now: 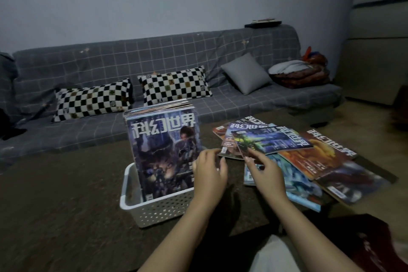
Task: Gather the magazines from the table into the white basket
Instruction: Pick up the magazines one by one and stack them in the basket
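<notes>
Fingers [251, 157] of your right hand [268, 174] pinched the near corner of a blue-green magazine [271, 139], lifting it clear of the loose spread. Your left hand [209, 172] hovered between that corner and the basket, its fingers relaxed and slightly spread, holding nothing; whether they touched the standing cover, I could not tell.

Behind the table [66, 205] ran a grey checked sofa [154, 62] carrying two black-and-white chequered pillows [92, 101], a plain grey cushion [246, 74] and a bundle of folded cloth [298, 73] at its right end. A flat dark object [262, 23] lay on the sofa back; I could not tell what it was. Your left forearm crossed in front of the basket's right corner.

Several magazines [163, 154] stood upright in the white perforated basket [159, 207], leaning back, the front cover dark blue with large white characters. The remaining magazines [326, 165] lay overlapped on the table right of the basket, their covers orange, blue and dark, with titles facing away from you.
</notes>
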Demonstrator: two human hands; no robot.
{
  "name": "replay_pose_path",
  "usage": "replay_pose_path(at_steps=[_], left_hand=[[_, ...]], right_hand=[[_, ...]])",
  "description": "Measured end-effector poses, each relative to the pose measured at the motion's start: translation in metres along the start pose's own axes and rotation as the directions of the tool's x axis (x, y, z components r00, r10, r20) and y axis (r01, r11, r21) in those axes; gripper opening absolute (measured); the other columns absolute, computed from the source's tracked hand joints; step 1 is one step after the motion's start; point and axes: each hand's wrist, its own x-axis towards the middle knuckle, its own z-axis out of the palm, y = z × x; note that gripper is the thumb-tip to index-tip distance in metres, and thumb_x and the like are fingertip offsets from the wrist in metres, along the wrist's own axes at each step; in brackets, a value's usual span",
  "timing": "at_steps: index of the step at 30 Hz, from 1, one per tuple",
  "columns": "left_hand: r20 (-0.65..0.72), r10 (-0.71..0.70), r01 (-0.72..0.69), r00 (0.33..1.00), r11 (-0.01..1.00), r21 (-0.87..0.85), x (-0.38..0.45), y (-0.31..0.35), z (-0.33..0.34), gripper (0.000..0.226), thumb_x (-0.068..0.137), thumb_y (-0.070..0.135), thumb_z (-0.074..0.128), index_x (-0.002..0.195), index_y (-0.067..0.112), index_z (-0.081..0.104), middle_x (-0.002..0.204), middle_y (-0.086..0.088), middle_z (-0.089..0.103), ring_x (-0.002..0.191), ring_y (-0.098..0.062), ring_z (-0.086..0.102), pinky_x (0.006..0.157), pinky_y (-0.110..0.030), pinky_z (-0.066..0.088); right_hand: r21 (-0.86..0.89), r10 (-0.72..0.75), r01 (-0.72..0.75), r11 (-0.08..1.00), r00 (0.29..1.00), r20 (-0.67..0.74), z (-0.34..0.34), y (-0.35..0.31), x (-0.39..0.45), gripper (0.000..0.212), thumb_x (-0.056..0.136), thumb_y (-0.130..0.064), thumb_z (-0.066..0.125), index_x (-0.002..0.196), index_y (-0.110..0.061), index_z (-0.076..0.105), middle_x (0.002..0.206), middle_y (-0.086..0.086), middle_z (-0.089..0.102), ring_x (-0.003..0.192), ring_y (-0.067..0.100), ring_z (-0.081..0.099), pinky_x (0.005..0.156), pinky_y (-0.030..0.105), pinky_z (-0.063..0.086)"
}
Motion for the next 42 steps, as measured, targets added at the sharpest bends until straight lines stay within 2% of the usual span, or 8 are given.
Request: replay_pose_path(at_steps=[9, 15, 20, 23, 25, 31, 38, 42], left_hand=[[0.188, -0.033, 0.046, 0.982, 0.997, -0.069, 0.059, 0.021, 0.117, 0.025, 0.092, 0.020, 0.051, 0.112, 0.008, 0.058, 0.115, -0.010, 0.060, 0.111, -0.026, 0.053, 0.098, -0.039, 0.040], [0.257, -0.078, 0.084, 0.963, 0.996, -0.013, 0.112, 0.015, 0.197, 0.033, 0.096, 0.026, 0.044, 0.123, 0.011, 0.054, 0.127, -0.010, 0.057, 0.119, -0.026, 0.050, 0.103, -0.042, 0.037], [0.375, -0.062, 0.019, 0.925, 0.993, 0.117, 0.164, -0.012, 0.252, 0.043, 0.095, 0.034, 0.042, 0.134, 0.015, 0.048, 0.140, -0.009, 0.049, 0.131, -0.025, 0.042, 0.112, -0.044, 0.026], [0.478, -0.063, -0.090, 0.876, 0.953, 0.291, 0.189, -0.034, 0.271, 0.050, 0.094, 0.047, 0.034, 0.138, 0.023, 0.041, 0.146, -0.009, 0.042, 0.137, -0.025, 0.033, 0.114, -0.048, 0.015], [0.535, -0.071, -0.145, 0.842, 0.925, 0.351, 0.199, -0.043, 0.279, 0.057, 0.094, 0.055, 0.026, 0.145, 0.029, 0.030, 0.153, -0.010, 0.030, 0.142, -0.025, 0.023, 0.115, -0.049, 0.009], [0.548, -0.101, -0.139, 0.831, 0.914, 0.380, 0.191, -0.039, 0.277, 0.058, 0.091, 0.061, 0.019, 0.144, 0.038, 0.028, 0.152, -0.011, 0.028, 0.142, -0.025, 0.017, 0.113, -0.051, 0.006], [0.526, -0.267, 0.095, 0.808, 0.939, 0.331, 0.139, -0.016, 0.234, 0.064, 0.079, 0.073, 0.041, 0.136, 0.046, 0.039, 0.145, -0.017, 0.027, 0.136, -0.036, 0.017, 0.110, -0.051, 0.013], [0.462, -0.317, 0.192, 0.828, 0.935, 0.298, 0.103, -0.005, 0.199, 0.063, 0.078, 0.068, 0.052, 0.132, 0.037, 0.049, 0.138, -0.014, 0.045, 0.128, -0.036, 0.034, 0.107, -0.043, 0.029]], right_hand=[[0.034, 0.197, -0.197, 0.980, 0.980, -0.003, -0.027, 0.070, 0.062, 0.036, 0.089, -0.026, 0.059, 0.123, -0.014, 0.058, 0.117, 0.005, 0.065, 0.097, 0.011, 0.058, 0.071, 0.015, 0.042], [0.079, 0.377, -0.374, 0.924, 0.926, -0.013, -0.018, 0.106, 0.106, 0.051, 0.090, -0.030, 0.057, 0.132, -0.004, 0.046, 0.128, 0.014, 0.057, 0.114, 0.027, 0.057, 0.096, 0.043, 0.046], [0.078, 0.381, -0.374, 0.924, 0.914, -0.138, -0.004, 0.123, 0.122, 0.051, 0.090, -0.029, 0.057, 0.134, -0.008, 0.045, 0.093, 0.009, 0.070, 0.085, 0.023, 0.064, 0.077, 0.034, 0.050], [0.054, 0.353, -0.350, 0.935, 0.911, -0.215, 0.001, 0.129, 0.121, 0.048, 0.089, -0.028, 0.058, 0.134, -0.014, 0.048, 0.088, -0.003, 0.068, 0.076, 0.013, 0.061, 0.065, 0.024, 0.047], [0.029, 0.330, -0.333, 0.942, 0.911, -0.246, 0.004, 0.132, 0.119, 0.047, 0.089, -0.029, 0.059, 0.134, -0.017, 0.048, 0.089, -0.007, 0.067, 0.072, 0.009, 0.058, 0.060, 0.019, 0.043], [-0.005, 0.347, -0.360, 0.933, 0.905, -0.247, 0.008, 0.129, 0.118, 0.058, 0.088, -0.035, 0.059, 0.139, -0.017, 0.039, 0.104, 0.002, 0.065, 0.091, 0.019, 0.060, 0.076, 0.031, 0.049], [0.006, 0.423, -0.442, 0.897, 0.854, -0.304, -0.009, 0.118, 0.090, 0.062, 0.089, -0.023, 0.058, 0.144, -0.019, 0.030, 0.134, 0.009, 0.037, 0.102, 0.027, 0.053, 0.083, 0.031, 0.044], [0.067, 0.451, -0.451, 0.890, 0.847, -0.280, -0.029, 0.111, 0.065, 0.057, 0.092, -0.014, 0.053, 0.144, -0.019, 0.030, 0.137, 0.011, 0.034, 0.102, 0.031, 0.054, 0.079, 0.025, 0.038]])
